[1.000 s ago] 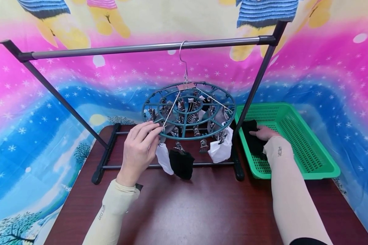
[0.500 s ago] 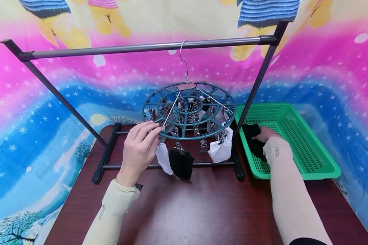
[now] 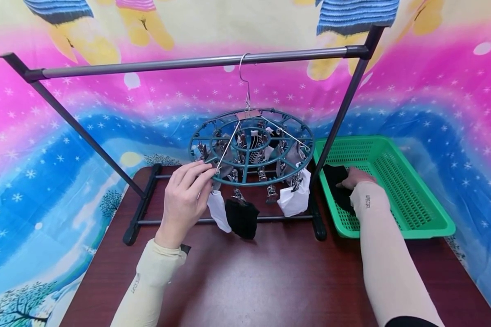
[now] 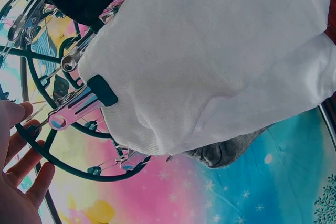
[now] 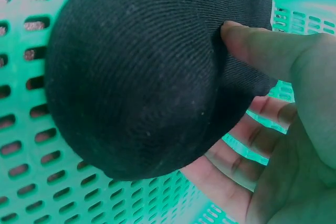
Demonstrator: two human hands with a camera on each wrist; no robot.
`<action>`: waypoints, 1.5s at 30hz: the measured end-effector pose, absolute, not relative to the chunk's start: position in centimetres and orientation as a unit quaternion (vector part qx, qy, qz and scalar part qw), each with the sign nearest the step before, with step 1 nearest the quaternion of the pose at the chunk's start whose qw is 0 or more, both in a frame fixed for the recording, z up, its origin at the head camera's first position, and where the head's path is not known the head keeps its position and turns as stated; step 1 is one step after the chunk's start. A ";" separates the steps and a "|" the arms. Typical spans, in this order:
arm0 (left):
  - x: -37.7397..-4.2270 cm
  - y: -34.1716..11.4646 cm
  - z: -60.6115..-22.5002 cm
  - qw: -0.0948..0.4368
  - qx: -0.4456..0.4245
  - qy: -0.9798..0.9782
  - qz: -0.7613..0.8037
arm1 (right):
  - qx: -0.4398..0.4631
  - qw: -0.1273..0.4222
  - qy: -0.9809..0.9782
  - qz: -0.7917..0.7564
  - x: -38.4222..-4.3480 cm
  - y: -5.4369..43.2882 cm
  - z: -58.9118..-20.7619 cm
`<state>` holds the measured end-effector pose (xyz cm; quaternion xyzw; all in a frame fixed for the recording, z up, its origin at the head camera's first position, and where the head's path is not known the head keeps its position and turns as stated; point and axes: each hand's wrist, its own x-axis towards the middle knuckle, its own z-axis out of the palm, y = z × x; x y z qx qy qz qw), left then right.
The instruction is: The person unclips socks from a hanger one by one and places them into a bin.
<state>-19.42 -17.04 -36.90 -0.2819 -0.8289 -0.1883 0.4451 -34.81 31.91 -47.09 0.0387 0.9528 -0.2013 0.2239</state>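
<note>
In the green basket (image 3: 405,181), my right hand (image 3: 357,178) pinches a black sock (image 5: 136,77). The right wrist view shows the thumb pressed on its ribbed fabric near the cuff, with the other fingers underneath. My left hand (image 3: 186,193) holds the near left rim of a round, dark green clip hanger (image 3: 245,181), fingertips over the ring. From its metal clips hang a white sock (image 4: 210,61), a black sock (image 3: 242,219) beside it, and a white sock (image 3: 294,197) at the right. A grey sock (image 4: 226,150) shows behind the white one in the left wrist view.
The hanger's hook (image 3: 244,72) sits on the bar (image 3: 167,65) of a dark metal rack standing on the brown table (image 3: 245,281). The rack's right post (image 3: 348,100) rises between hanger and basket. A patterned cloth (image 3: 86,150) surrounds the table.
In the basket, my right hand has shifted slightly and the black sock in it has changed shape a little. My left hand stays at the hanger's rim.
</note>
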 end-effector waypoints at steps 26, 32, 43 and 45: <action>-19.4 -16.9 -37.0 0.446 -0.279 -0.829 -0.191 | 0.030 0.206 0.959 -0.193 -33.7 32.3 -45.6; -19.4 -17.0 -36.9 0.445 -0.278 -0.830 -0.190 | 0.012 0.222 0.952 -0.211 -34.1 33.4 -44.9; -19.4 -17.1 -36.7 0.447 -0.287 -0.828 -0.179 | -0.054 0.138 0.954 -0.262 -34.1 32.2 -40.8; -19.3 -17.1 -36.7 0.447 -0.291 -0.827 -0.178 | -0.068 0.123 0.949 -0.282 -33.1 31.8 -39.8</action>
